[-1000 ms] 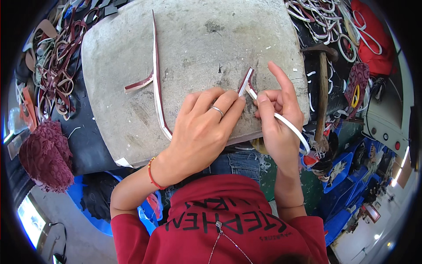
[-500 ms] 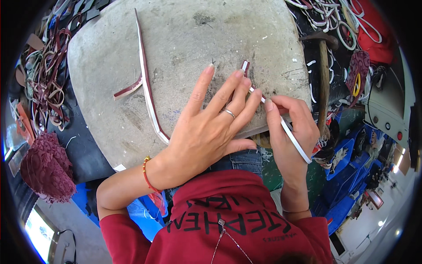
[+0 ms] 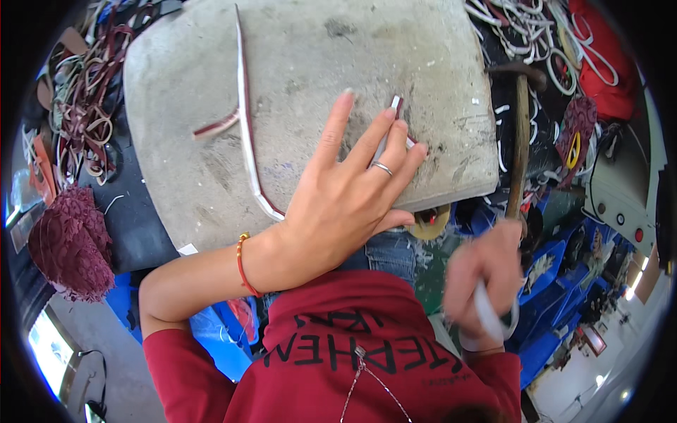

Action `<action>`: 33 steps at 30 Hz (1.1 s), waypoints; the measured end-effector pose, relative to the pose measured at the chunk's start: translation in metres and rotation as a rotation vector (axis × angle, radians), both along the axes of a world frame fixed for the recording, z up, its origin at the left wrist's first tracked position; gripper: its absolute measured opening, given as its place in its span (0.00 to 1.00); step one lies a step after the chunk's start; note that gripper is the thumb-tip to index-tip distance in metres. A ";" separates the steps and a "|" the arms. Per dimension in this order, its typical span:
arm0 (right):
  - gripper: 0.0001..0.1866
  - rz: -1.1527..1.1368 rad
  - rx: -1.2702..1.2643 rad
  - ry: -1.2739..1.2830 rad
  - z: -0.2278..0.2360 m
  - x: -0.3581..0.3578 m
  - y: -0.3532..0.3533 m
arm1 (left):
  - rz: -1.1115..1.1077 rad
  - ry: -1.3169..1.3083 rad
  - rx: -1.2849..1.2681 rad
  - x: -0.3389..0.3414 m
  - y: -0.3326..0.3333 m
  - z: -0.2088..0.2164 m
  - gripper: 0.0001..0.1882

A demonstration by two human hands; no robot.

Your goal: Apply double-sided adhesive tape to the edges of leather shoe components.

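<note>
From my remote view I had the left hand flat, fingers apart, over a maroon-and-white strip at one o'clock on the grey slab. At four o'clock the right hand blurred near the hammer, a white loop against it; I couldn't tell its grip.

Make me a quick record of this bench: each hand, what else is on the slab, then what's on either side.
Left hand: flat, fingers spread, over a maroon-and-white strip on the slab
Right hand: blurred, by the lower end of the hammer; white band at its palm, grip unclear
Also on slab: long strip with a short branch to its left
Left of slab: tangled strips, maroon cloth
Right of slab: hammer, looped bands
</note>
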State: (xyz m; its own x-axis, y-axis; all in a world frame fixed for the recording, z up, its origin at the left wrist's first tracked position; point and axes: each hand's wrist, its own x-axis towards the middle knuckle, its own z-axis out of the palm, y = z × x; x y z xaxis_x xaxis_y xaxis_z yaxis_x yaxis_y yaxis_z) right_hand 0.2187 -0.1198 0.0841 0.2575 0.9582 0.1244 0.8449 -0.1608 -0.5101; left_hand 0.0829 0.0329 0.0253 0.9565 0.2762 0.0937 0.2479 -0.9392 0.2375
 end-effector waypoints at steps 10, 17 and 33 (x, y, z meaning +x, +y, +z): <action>0.11 0.092 0.229 0.179 -0.021 -0.014 0.121 | 0.484 -0.425 -0.070 -0.107 0.033 0.001 0.22; 0.27 0.400 -0.076 0.553 -0.042 -0.066 0.196 | 0.596 -0.223 0.007 -0.133 0.046 -0.013 0.19; 0.11 0.179 -0.132 0.325 -0.040 -0.048 0.192 | 0.459 -0.107 -0.047 -0.110 0.042 -0.014 0.40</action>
State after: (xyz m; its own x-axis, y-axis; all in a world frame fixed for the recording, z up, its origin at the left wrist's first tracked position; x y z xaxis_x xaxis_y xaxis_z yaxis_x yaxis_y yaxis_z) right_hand 0.1703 0.0722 0.0440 0.0910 0.9938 -0.0634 0.6630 -0.1080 -0.7408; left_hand -0.0276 0.0746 0.0113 0.7204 0.6744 0.1622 0.6068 -0.7260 0.3236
